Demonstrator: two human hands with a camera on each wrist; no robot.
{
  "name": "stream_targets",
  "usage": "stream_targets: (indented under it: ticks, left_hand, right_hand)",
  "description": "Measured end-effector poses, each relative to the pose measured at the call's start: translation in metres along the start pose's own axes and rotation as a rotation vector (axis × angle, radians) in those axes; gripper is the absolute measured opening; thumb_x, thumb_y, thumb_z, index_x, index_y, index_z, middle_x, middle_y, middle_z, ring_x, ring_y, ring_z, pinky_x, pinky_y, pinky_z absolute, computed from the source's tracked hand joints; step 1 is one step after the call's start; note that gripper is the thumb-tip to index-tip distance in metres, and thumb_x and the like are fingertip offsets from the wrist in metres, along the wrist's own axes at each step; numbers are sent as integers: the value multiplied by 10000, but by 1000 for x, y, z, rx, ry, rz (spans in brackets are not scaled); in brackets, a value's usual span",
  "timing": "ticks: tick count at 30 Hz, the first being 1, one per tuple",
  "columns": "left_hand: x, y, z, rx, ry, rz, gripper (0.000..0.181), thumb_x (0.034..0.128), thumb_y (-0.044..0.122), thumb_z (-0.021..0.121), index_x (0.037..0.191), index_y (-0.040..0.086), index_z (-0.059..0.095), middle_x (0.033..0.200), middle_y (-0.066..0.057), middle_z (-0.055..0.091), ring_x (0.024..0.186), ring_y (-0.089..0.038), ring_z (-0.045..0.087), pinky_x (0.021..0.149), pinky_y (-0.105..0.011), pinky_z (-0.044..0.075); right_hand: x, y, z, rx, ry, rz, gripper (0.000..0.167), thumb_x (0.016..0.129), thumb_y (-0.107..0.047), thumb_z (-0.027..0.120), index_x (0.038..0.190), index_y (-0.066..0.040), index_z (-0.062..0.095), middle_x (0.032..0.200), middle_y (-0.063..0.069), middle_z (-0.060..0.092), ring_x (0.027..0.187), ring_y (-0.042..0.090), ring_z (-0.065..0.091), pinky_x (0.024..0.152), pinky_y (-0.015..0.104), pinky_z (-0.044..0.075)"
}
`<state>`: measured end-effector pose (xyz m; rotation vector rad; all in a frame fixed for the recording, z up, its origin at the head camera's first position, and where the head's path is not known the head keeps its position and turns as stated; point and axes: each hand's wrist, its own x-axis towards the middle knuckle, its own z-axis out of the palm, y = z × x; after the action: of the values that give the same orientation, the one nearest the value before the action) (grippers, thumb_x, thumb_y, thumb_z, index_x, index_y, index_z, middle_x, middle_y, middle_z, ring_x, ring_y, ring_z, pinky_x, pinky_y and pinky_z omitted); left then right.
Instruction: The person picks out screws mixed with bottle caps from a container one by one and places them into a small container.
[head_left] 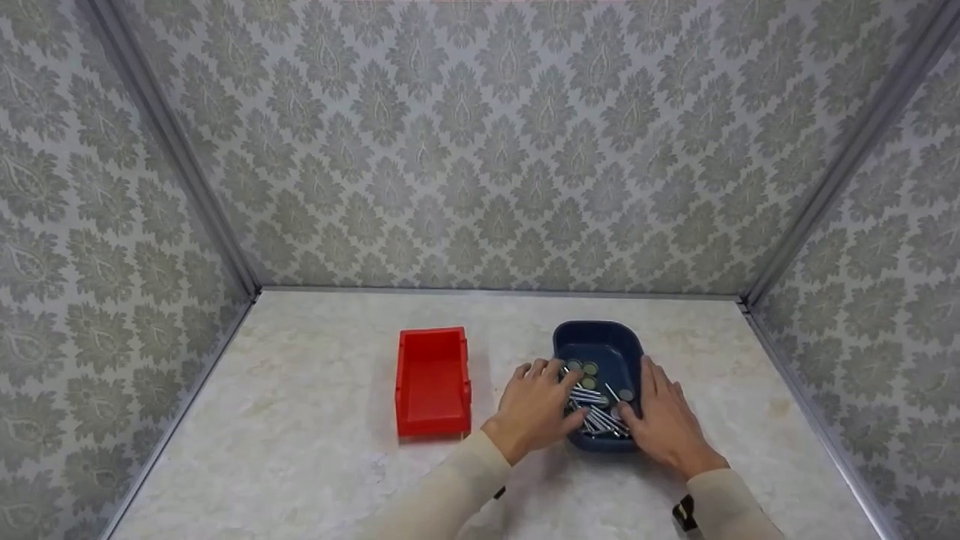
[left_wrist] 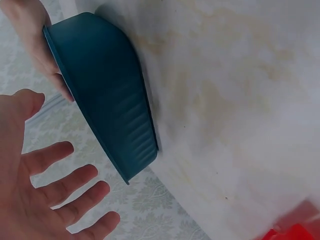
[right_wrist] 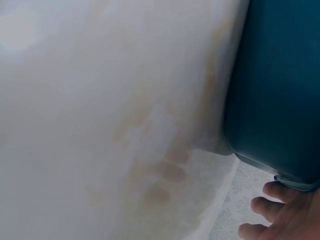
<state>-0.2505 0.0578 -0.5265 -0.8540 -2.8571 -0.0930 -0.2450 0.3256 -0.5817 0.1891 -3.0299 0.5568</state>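
Observation:
In the head view, a dark blue tray [head_left: 611, 356] holds several silver screws [head_left: 600, 421] and round discs [head_left: 590, 369]. My left hand [head_left: 536, 409] hovers at its left rim, thumb and fingertips over the contents. The left wrist view shows this hand [left_wrist: 55, 200] with spread fingers, apart from the tray's outer wall [left_wrist: 107, 92]. My right hand [head_left: 666, 426] grips the tray's right rim, thumb on the inner side and fingers along the outside. Its fingers [right_wrist: 272, 209] lie by the tray edge in the right wrist view.
A red open bin [head_left: 431, 382] with nothing visible inside stands left of the blue tray. Both are on a pale marbled table [head_left: 300, 420]. Patterned panels [head_left: 495, 150] rise behind the table and at both sides, with grey frame strips at the corners.

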Motion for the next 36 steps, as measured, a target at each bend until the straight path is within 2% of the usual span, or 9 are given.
stream_targets:
  ticks: [7, 16, 24, 28, 33, 36]
  left_hand:
    - [19, 8, 0, 27, 18, 37, 603, 1159, 627, 624, 1656, 286, 641, 1587, -37, 706, 1434, -256, 696, 1225, -480, 606]
    - [36, 15, 8, 100, -11, 48, 566, 1168, 614, 618, 1624, 282, 667, 1536, -11, 728, 1408, -221, 706, 1184, -430, 624]
    - [50, 18, 14, 134, -12, 56, 445, 1143, 563, 699, 1475, 278, 778, 1395, 18, 785, 1295, -186, 738, 1115, -401, 646]
    - [58, 22, 16, 140, -51, 52, 417, 1148, 542, 703, 1466, 286, 782, 1397, 24, 783, 1316, -185, 732, 1152, -397, 624]
    - [66, 27, 23, 132, -95, 32, 422, 1147, 483, 717, 1507, 271, 776, 1468, 30, 794, 1411, -190, 722, 1332, -438, 509]
    - [68, 30, 27, 136, -110, 23, 402, 1133, 441, 738, 1483, 251, 794, 1463, 45, 810, 1422, -183, 732, 1398, -459, 435]
  right_hand:
    - [0, 2, 0, 17, -13, 4, 964, 1177, -363, 604, 1829, 81, 50, 1895, 387, 162, 1766, 596, 213, 1435, 767, 150]
    - [1, 1, 0, 15, -6, -2, 947, 1179, -364, 600, 1826, 89, 76, 1890, 390, 174, 1751, 610, 237, 1430, 772, 166]
    - [-1, 2, 1, 25, -1, -7, 942, 1178, -338, 605, 1830, 80, 68, 1900, 370, 171, 1764, 594, 219, 1431, 770, 167]
    - [-2, 3, 0, 29, -4, -2, 943, 1182, -330, 600, 1831, 78, 50, 1906, 367, 152, 1771, 592, 197, 1436, 765, 155]
    - [-2, 2, 0, 38, -5, -7, 936, 1180, -316, 594, 1832, 74, 49, 1908, 364, 150, 1772, 593, 192, 1440, 757, 152]
    - [-2, 2, 0, 36, -4, -13, 935, 1175, -305, 597, 1833, 73, 50, 1905, 364, 161, 1765, 597, 215, 1439, 755, 167]
